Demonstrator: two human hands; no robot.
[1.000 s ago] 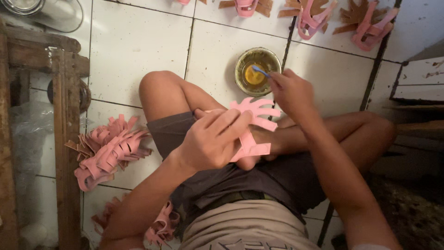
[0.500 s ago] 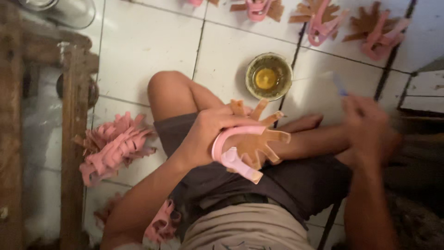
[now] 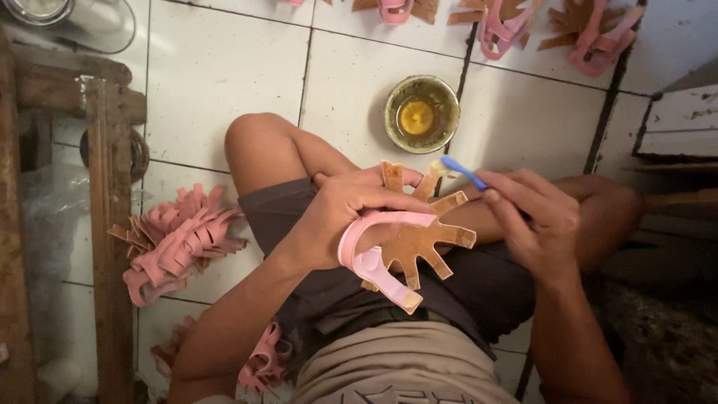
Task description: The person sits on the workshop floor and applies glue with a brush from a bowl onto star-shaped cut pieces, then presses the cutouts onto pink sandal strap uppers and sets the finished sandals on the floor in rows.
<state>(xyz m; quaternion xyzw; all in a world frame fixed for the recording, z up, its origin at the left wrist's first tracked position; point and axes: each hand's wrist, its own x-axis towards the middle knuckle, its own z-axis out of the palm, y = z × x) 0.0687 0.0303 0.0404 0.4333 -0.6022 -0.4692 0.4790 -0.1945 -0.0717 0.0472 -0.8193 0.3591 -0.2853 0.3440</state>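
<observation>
Head view: left hand [image 3: 340,217] grips a pink strap piece [image 3: 400,243]; right hand [image 3: 531,217] pinches a blue brush [image 3: 464,172], both below the glue bowl [image 3: 421,114]

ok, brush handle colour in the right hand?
Blue; the brush handle shows in the head view, held by the right hand.

The person sits cross-legged on the floor, both forearms brought forward over the lap, the knees spread to either side. The left hand [image 3: 340,217] reaches in from the lower left with the wrist nearly straight, back of the hand upward, fingers [image 3: 389,200] curled forward and closed in a grip, thumb tucked under and hidden. The right hand [image 3: 535,221] comes in from the lower right with the elbow bent and the wrist flexed inward, its fingers pinched together in a pen-like hold, knuckles toward the left hand, the two hands near but apart.
</observation>
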